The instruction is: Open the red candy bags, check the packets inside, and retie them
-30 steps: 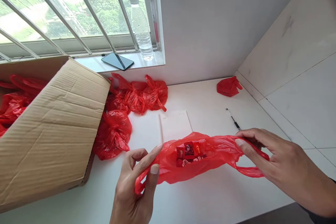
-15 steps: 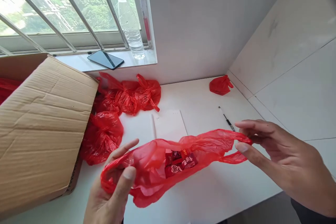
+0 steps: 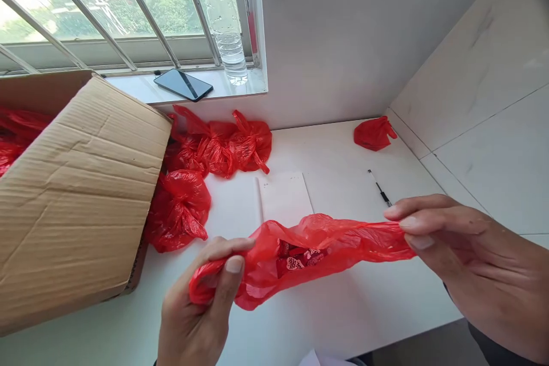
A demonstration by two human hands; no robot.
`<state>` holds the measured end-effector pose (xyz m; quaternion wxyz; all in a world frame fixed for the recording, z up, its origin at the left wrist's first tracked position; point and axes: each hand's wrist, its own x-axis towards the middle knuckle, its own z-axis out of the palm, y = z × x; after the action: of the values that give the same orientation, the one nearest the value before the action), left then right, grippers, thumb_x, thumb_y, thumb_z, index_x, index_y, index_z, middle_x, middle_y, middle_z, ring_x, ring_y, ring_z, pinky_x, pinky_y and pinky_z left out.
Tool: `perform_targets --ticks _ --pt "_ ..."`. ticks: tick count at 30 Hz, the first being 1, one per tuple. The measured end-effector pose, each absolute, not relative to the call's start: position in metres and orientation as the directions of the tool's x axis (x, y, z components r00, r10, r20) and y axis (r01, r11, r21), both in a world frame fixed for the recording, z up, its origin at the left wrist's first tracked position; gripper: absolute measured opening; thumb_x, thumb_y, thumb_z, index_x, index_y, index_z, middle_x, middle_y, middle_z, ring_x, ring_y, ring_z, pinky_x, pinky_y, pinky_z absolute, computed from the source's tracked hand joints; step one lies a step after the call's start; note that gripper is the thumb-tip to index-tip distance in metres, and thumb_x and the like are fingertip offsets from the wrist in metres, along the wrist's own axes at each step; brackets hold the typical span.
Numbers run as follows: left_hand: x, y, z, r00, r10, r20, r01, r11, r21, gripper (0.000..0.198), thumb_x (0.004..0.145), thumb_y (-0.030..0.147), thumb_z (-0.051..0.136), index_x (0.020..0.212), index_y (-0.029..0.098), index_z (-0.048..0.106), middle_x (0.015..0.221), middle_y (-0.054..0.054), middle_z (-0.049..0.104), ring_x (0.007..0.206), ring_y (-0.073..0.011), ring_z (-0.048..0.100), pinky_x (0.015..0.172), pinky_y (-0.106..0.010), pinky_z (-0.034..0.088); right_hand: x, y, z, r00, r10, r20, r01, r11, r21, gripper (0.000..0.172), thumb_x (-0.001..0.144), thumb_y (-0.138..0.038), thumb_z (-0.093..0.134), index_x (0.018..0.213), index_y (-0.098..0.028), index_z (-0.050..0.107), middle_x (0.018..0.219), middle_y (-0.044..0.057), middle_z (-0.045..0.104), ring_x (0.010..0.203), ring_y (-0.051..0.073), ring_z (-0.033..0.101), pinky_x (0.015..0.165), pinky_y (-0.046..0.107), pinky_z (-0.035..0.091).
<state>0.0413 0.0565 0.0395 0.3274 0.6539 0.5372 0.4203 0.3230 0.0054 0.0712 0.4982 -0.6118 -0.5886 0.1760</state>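
A thin red plastic bag is stretched sideways between my two hands above the white table. My left hand is closed on its left end, the thumb and fingers pinching the gathered plastic. With thumb and fingertips pressed together, my right hand grips the right end, where the plastic is bunched. Through the bag's opening several small dark-red wrapped packets with pale printed characters show in the middle. The lower part of the packets is hidden by the plastic.
A cardboard box with red bags inside stands at left. Tied red bags lie beside it; another red bag is at the back right. An open notebook, a pen, a phone and a water bottle are beyond.
My right hand has closed on the bag's right handles, which were looped apart before. My left hand has pinched its end together, and the bag's opening is narrower. The view has shifted slightly.
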Motion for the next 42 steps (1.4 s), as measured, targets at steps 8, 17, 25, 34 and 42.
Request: perform_targets --ticks 8,17,25,34,42 --pt "0.037 0.052 0.033 0.013 0.994 -0.112 0.055 0.111 0.992 0.049 0.077 0.038 0.081 0.122 0.028 0.067 0.094 -0.007 0.071 0.081 -0.0205 0.071 0.069 -0.027 0.063 0.31 0.019 0.073 0.424 0.888 0.176 0.407 -0.013 -0.914 0.006 0.095 -0.034 0.06 0.097 -0.028 0.062 0.099 0.002 0.074 0.083 0.018 0.073 0.062 0.025 0.061" --pt "0.045 0.054 0.033 0.285 0.957 0.05 0.078 -0.076 0.994 0.045 0.09 0.022 0.067 0.132 0.038 0.062 0.131 -0.005 0.059 0.113 -0.0234 0.066 0.095 -0.032 0.059 0.294 0.027 0.064 0.071 0.955 0.289 0.459 0.226 -0.86 0.005 0.101 -0.031 0.05 0.102 -0.03 0.055 0.074 -0.005 0.061 0.053 0.008 0.053 0.048 0.019 0.048" --pt "0.073 0.042 0.045 0.428 0.9 0.089 0.198 -0.189 0.962 0.075 0.08 0.011 0.072 0.146 0.036 0.049 0.131 -0.008 0.056 0.12 -0.025 0.059 0.102 -0.035 0.053 0.234 0.035 0.061 -0.155 0.858 0.49 0.546 0.488 -0.681 0.013 0.098 -0.037 0.056 0.097 -0.024 0.06 0.071 -0.005 0.065 0.057 0.009 0.058 0.054 0.022 0.045" --pt "0.064 0.041 0.041 0.389 0.892 0.23 0.243 -0.34 0.908 0.015 0.093 0.017 0.061 0.1 0.025 0.071 0.12 -0.009 0.061 0.119 -0.0251 0.056 0.098 -0.037 0.05 0.253 0.03 0.068 -0.185 0.894 0.409 0.497 0.444 -0.745 0.007 0.095 -0.021 0.06 0.096 -0.028 0.057 0.071 -0.01 0.063 0.054 0.005 0.054 0.054 0.018 0.045" --pt "0.088 0.04 0.043 0.217 0.924 -0.314 -0.321 0.371 0.871 0.022 0.095 0.044 0.06 0.091 0.022 0.059 0.066 0.004 0.053 0.056 -0.0075 0.047 0.054 -0.017 0.043 0.254 0.024 0.072 -0.167 0.934 0.316 0.469 0.357 -0.808 0.002 0.097 -0.027 0.06 0.096 -0.028 0.058 0.071 -0.008 0.061 0.06 0.005 0.057 0.052 0.013 0.045"
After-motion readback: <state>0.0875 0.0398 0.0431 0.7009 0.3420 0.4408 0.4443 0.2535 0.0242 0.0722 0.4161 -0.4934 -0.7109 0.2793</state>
